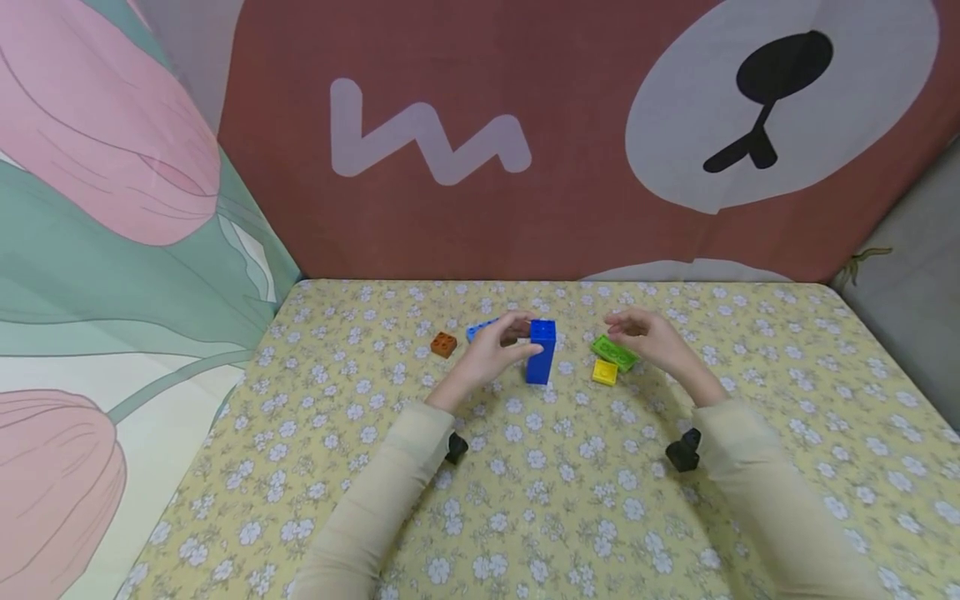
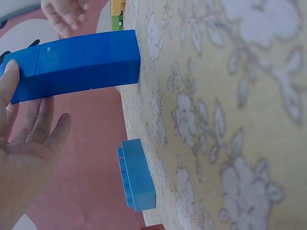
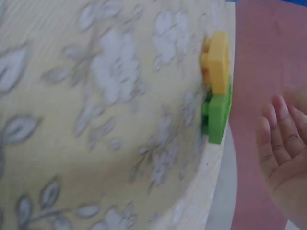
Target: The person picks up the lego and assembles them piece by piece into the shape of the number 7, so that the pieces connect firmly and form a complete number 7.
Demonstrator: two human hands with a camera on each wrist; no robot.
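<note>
A tall, narrow tower of three dark blue toy bricks (image 1: 540, 362) stands upright on the table. My left hand (image 1: 495, 346) pinches it near the top, with the thumb on one side and fingers on the other. In the left wrist view the seams between the stacked bricks (image 2: 64, 56) show. My right hand (image 1: 654, 340) hovers to the right of the tower, fingers loosely bent and holding nothing. Below it lie a green brick (image 1: 617, 353) and a yellow brick (image 1: 604, 372), close together; in the right wrist view their studs seem to face down.
Behind my left hand lies a light blue brick (image 2: 139, 175), studs up. An orange-brown brick (image 1: 443, 344) sits farther left. A flowered yellow cloth (image 1: 540, 500) covers the table, and a printed curtain (image 1: 450, 225) hangs along the back edge.
</note>
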